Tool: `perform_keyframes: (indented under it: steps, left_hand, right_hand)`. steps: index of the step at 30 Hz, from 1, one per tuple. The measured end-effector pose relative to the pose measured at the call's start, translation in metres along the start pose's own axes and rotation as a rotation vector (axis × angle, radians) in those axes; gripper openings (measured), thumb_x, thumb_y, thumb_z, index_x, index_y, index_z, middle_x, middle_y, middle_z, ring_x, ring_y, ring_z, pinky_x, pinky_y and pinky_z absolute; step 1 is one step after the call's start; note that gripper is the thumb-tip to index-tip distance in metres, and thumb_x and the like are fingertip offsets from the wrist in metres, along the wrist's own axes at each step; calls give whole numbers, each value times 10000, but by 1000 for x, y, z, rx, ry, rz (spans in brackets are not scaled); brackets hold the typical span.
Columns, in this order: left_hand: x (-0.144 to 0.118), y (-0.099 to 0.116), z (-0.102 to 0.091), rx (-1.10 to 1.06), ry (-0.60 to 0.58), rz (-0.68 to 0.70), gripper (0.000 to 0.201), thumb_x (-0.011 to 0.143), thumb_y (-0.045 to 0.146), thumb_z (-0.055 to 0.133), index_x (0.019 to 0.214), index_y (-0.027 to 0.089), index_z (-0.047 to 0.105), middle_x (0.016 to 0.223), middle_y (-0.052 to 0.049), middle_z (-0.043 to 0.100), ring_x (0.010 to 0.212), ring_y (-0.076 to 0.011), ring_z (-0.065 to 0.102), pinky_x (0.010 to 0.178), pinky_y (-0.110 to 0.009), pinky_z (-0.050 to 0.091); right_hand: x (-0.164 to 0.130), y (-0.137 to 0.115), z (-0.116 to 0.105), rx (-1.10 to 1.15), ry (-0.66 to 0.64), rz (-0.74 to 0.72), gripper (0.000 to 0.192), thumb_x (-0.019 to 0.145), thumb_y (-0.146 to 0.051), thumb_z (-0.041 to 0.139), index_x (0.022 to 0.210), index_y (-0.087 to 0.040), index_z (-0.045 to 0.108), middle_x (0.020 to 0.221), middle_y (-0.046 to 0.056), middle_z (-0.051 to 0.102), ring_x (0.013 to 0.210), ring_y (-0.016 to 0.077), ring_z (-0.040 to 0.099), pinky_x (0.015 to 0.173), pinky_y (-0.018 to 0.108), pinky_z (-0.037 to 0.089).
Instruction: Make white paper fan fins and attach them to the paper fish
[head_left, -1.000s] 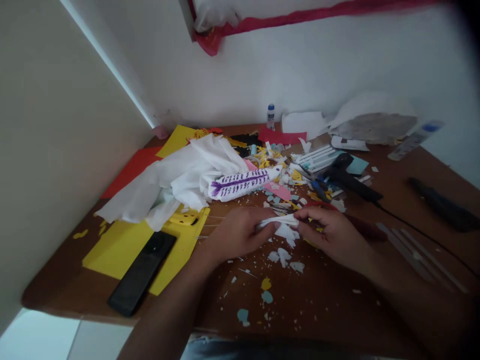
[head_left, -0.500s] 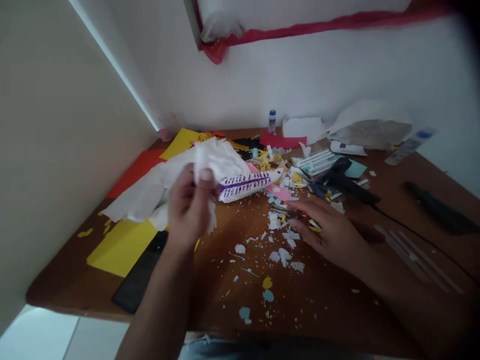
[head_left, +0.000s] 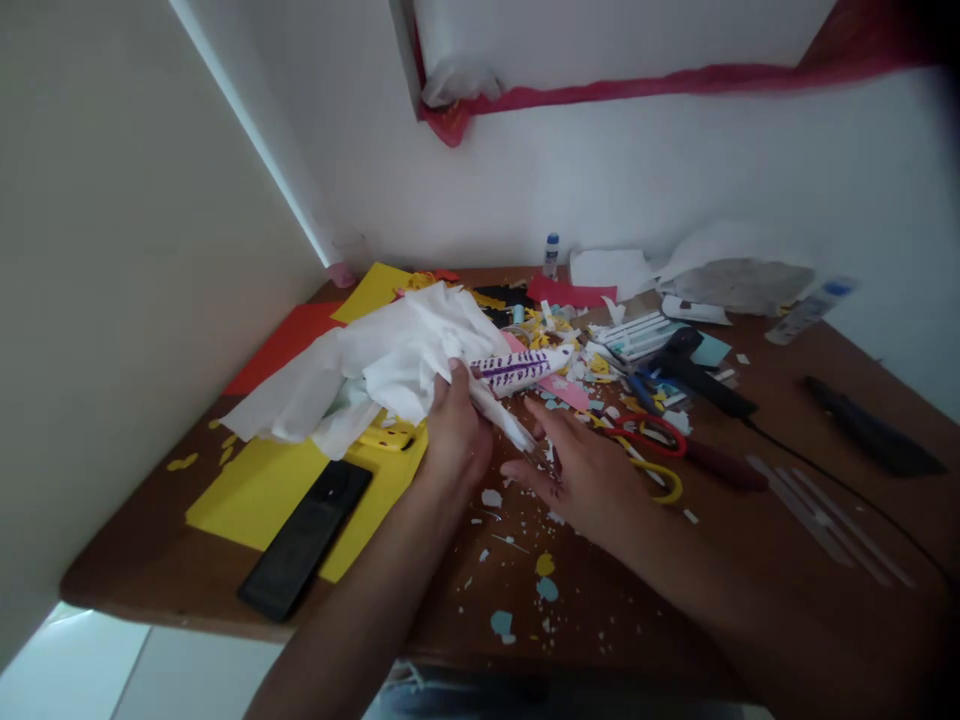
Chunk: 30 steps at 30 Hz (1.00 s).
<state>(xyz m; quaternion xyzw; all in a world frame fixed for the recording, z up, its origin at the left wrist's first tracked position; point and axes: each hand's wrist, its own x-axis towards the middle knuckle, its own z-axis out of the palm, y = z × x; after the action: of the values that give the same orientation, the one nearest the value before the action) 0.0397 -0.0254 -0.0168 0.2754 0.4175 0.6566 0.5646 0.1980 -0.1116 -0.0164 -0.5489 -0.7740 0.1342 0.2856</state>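
My left hand (head_left: 459, 425) is closed around a narrow, folded piece of white paper (head_left: 504, 418), which slants down to the right. Its lower end reaches the fingers of my right hand (head_left: 589, 470). The thumb and forefinger of that hand are spread apart around this end; whether they touch it I cannot tell. Just behind my left hand lies a white paper fish shape (head_left: 517, 370) with purple markings. Crumpled white sheets (head_left: 390, 350) spread to the left of it. Scissors with red and yellow handles (head_left: 651, 432) lie beyond my right hand, partly hidden by it.
A black phone (head_left: 306, 540) rests on yellow paper (head_left: 232, 500). To the right are a hot glue gun (head_left: 701, 380) with its cord, clear glue sticks (head_left: 832, 525) and a dark elongated object (head_left: 874, 425). Paper scraps (head_left: 546, 565) litter the table; a glue stick tube (head_left: 552, 255) stands behind.
My left hand has moved right and down, tilting the white piece from upright toward my right hand. My right hand has shifted left and down, away from the scissors, whose handles now show.
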Motion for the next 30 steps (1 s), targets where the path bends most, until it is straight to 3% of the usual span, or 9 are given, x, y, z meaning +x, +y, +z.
perform_keyframes:
  steps: [3, 5, 8, 10, 12, 15, 19, 24, 30]
  left_hand:
    - [-15, -4, 7, -33, -87, -83, 232, 1053, 462, 663, 1132, 269, 561, 1074, -34, 695, 1037, -185, 695, 943, -349, 580]
    - [-24, -1, 13, -66, -196, -127, 230, 1034, 388, 690, 1213, 288, 586, 1184, -52, 724, 1176, -222, 694, 1020, -384, 573]
    - [-33, 2, 19, -123, -329, -204, 488, 974, 294, 717, 1434, 322, 557, 1325, -66, 737, 1335, -265, 661, 1115, -444, 541]
    - [-35, -2, 19, -130, -356, -277, 619, 924, 287, 741, 1509, 321, 545, 1380, -76, 738, 1362, -283, 656, 1139, -465, 526]
    - [-37, -10, 16, -73, -401, -343, 585, 896, 326, 774, 1460, 291, 624, 1392, -88, 744, 1342, -295, 666, 1149, -468, 516]
    - [-40, -28, 10, 93, -521, -369, 447, 904, 455, 816, 1283, 229, 741, 1310, -107, 773, 1253, -301, 694, 1119, -464, 526]
    - [-43, -46, 4, 122, -574, -380, 523, 934, 619, 767, 1262, 214, 722, 1064, -85, 780, 957, -254, 726, 902, -426, 592]
    - [-46, -49, 8, 77, -505, -372, 479, 982, 643, 683, 1272, 261, 674, 904, -17, 680, 695, -171, 563, 716, -353, 541]
    - [-56, -46, 17, 18, -434, -387, 563, 961, 658, 696, 1354, 262, 617, 1074, -41, 688, 701, -141, 483, 662, -295, 472]
  right_hand:
    - [3, 9, 5, -45, -13, 18, 487, 1103, -467, 548, 1516, -212, 586, 1303, 175, 760, 1064, 353, 764, 853, 454, 604]
    - [5, 16, 5, 6, -27, 18, 329, 1120, -397, 491, 1312, -219, 691, 1152, 132, 784, 994, 311, 753, 830, 409, 576]
    - [5, 28, 1, 157, -12, 83, 331, 1124, -453, 489, 1059, -220, 714, 929, 75, 755, 856, 266, 714, 782, 373, 544]
    - [4, 36, -1, 288, 8, 147, 358, 1116, -514, 513, 1076, -221, 714, 927, 57, 759, 849, 251, 712, 783, 359, 546]
    - [3, 42, -2, 395, 26, 196, 386, 1105, -554, 529, 1146, -220, 718, 932, 46, 767, 849, 245, 720, 774, 350, 556]
    - [3, 47, -2, 478, 36, 263, 436, 1083, -601, 542, 1167, -210, 715, 755, 6, 704, 672, 225, 682, 655, 340, 549]
    - [4, 44, -4, 607, 31, 339, 455, 1028, -653, 605, 1125, -224, 721, 672, -17, 648, 520, 204, 623, 519, 336, 531]
    - [6, 36, -7, 791, 62, 424, 476, 942, -683, 714, 1145, -252, 714, 788, 25, 732, 630, 248, 709, 595, 401, 648]
    - [5, 37, -2, 871, 81, 440, 497, 955, -689, 692, 1209, -264, 646, 977, 72, 798, 737, 282, 772, 659, 461, 696]
